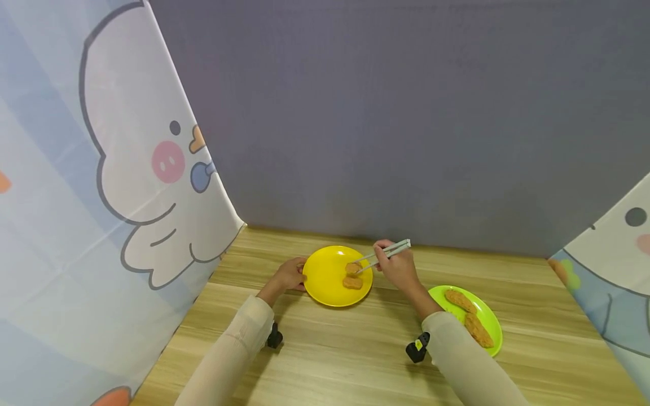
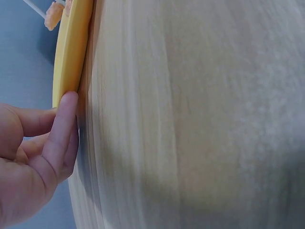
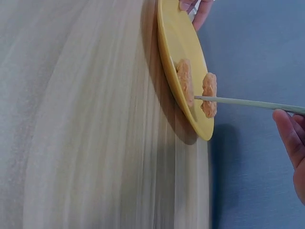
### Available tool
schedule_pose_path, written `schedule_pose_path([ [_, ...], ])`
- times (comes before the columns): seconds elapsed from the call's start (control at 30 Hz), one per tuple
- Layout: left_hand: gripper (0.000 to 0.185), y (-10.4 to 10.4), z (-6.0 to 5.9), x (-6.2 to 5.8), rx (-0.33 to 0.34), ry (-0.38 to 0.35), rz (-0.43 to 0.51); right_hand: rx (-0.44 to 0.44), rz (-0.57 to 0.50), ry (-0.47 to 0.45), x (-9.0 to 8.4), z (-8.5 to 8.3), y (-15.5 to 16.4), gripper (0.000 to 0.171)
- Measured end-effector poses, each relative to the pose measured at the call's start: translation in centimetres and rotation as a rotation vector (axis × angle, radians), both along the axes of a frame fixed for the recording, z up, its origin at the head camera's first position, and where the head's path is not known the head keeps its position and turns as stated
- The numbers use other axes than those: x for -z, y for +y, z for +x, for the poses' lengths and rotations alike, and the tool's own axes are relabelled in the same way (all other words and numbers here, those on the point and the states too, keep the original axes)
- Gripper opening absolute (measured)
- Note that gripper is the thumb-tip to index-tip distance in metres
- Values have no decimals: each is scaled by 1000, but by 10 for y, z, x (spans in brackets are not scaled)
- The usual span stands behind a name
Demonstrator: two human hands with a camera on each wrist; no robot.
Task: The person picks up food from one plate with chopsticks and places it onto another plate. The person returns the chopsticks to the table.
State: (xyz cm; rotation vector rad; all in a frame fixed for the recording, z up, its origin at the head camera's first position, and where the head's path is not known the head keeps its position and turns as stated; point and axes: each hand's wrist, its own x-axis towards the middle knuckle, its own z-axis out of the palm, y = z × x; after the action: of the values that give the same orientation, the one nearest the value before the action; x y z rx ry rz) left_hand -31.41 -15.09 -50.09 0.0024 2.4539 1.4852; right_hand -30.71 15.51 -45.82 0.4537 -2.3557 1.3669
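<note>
A round yellow plate [image 1: 323, 277] is on the wooden table, its left edge held by my left hand [image 1: 291, 274]. In the left wrist view the thumb is above the rim and a finger [image 2: 59, 131] lies along its underside. My right hand [image 1: 399, 269] grips a pair of pale chopsticks [image 1: 403, 246] slanting down to the plate's right side. Between their tips is one breaded nugget [image 1: 354, 268], seen above the rim in the left wrist view. A second nugget [image 1: 352, 283] lies on the plate, nearer me.
A green plate [image 1: 490, 317] with breaded strips [image 1: 477, 330] stands to the right, partly behind my right forearm. A grey curtain [image 1: 386, 124] rises behind the table [image 1: 335, 355]. Cartoon-printed cloth [image 1: 127, 101] hangs on the left and right.
</note>
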Motion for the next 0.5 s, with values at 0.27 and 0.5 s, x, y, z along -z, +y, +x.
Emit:
schedule_pose_path([
  [0.27,59,2,-4,6,-13,-3,-32,40,-42,-100,4,-2,3,17],
  [0.5,60,-1,-4,5,-13,-5,-30,46,-81,-155,5,-3,4,18],
])
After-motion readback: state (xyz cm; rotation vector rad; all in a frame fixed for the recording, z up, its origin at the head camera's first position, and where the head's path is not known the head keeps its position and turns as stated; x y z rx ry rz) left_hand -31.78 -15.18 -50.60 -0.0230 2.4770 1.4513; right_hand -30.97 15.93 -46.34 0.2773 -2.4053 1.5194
